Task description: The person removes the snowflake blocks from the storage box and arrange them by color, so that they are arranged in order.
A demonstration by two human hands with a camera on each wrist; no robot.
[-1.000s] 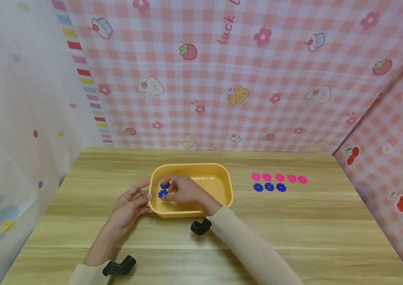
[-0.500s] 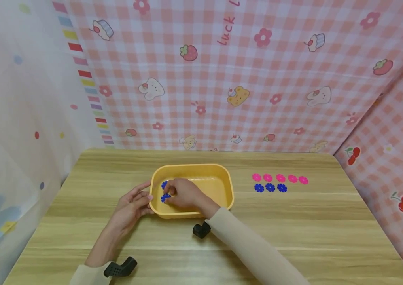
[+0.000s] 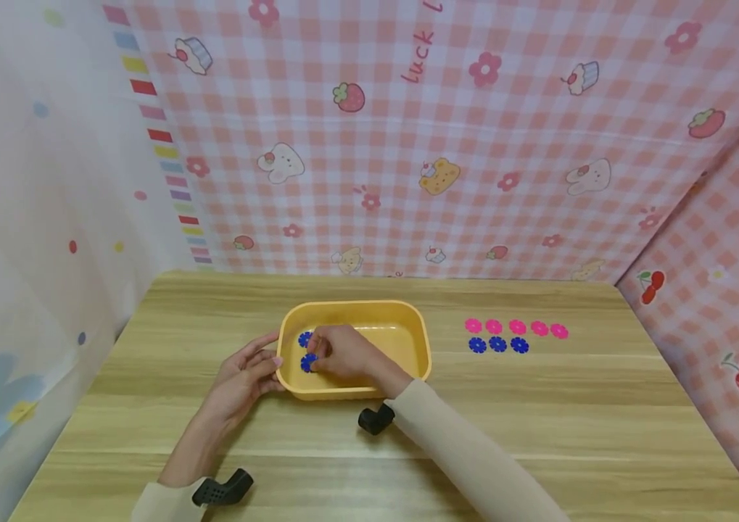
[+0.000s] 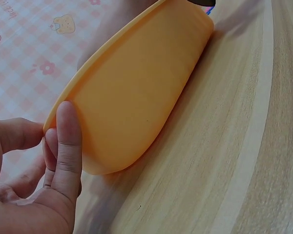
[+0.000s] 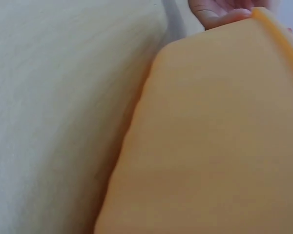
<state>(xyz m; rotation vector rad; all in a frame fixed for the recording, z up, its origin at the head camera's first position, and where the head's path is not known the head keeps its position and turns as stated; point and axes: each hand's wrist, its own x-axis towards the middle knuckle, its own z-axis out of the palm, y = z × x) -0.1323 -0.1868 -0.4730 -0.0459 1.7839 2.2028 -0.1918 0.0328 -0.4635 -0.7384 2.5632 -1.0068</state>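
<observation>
A yellow plastic basin [image 3: 402,391] stands on the table. My left hand [image 3: 238,380] holds its left end, thumb at the rim and fingers against the outer wall, as the left wrist view also shows. My right hand [image 3: 346,353] reaches down into the basin with curled fingers. It pinches the right edge of a blue snowflake disc [image 3: 307,363], partly covered by the thumb and fingers. Just behind lies another blue snowflake disc [image 3: 304,339]. The right wrist view shows only the basin's outer wall [image 5: 210,131] and part of the left hand; the right fingers are hidden there.
Right of the basin, a row of several pink snowflake discs [image 3: 517,327] lies behind a row of three blue snowflake discs [image 3: 497,344]. The wooden table [image 3: 539,435] meets a pink checked cloth [image 3: 395,130] at the back.
The nearer blue disc has shifted slightly right and toward the person, away from the farther one, with the right hand at it. The left hand has stayed on the basin.
</observation>
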